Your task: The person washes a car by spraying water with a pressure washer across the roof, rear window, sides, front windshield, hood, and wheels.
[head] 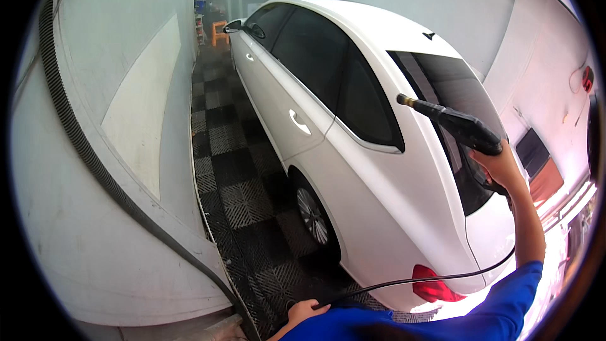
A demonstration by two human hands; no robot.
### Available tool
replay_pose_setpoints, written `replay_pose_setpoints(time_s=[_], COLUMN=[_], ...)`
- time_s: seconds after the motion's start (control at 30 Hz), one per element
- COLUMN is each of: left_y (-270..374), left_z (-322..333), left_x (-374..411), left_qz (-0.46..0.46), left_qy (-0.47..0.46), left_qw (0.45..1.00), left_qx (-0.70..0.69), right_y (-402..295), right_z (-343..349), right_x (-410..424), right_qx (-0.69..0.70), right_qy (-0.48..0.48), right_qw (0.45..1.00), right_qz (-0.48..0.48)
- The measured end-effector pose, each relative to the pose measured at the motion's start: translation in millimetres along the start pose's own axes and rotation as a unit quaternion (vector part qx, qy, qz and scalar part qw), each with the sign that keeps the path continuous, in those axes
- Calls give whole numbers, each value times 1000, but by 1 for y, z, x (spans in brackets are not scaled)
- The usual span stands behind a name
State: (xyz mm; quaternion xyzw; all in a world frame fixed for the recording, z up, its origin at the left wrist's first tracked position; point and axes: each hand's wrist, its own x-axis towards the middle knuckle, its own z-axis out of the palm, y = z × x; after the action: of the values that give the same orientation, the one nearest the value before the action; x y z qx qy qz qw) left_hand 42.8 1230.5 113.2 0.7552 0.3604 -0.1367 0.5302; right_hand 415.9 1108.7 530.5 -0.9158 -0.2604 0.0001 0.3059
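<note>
My right hand grips a black pressure-washer gun, raised over the rear window of a white sedan. The gun's short brass-coloured nozzle points left, towards the car's rear pillar. Low in the view, my left hand is closed around a black hose. This hose passes in front of the red tail light and curves up towards my right arm. No water jet can be made out at the nozzle.
A ribbed black hose runs down the pale wall at left. Black and grey grated floor tiles lie between wall and car. An orange stool stands at the far end. A dark panel is at right.
</note>
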Motion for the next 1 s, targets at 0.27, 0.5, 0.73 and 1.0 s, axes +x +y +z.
replay_pose_setpoints(time_s=[0.27,0.5,0.73,1.0], left_y=[32,35,58,105], left_z=[-81,-102,-104,-123], left_x=[32,89,131,181], left_qz=[-107,-18,22,80], left_qy=[44,7,-63,9], left_qw=[984,987,988,995], left_qx=[-139,-161,-139,-56], right_y=[-97,-77,-49,-106], right_z=[-12,-42,-37,-88], right_x=[174,213,179,286], right_qx=[64,57,63,72], right_qy=[45,92,-54,82], right_qw=[995,994,995,993], right_qz=[-56,-14,60,-41])
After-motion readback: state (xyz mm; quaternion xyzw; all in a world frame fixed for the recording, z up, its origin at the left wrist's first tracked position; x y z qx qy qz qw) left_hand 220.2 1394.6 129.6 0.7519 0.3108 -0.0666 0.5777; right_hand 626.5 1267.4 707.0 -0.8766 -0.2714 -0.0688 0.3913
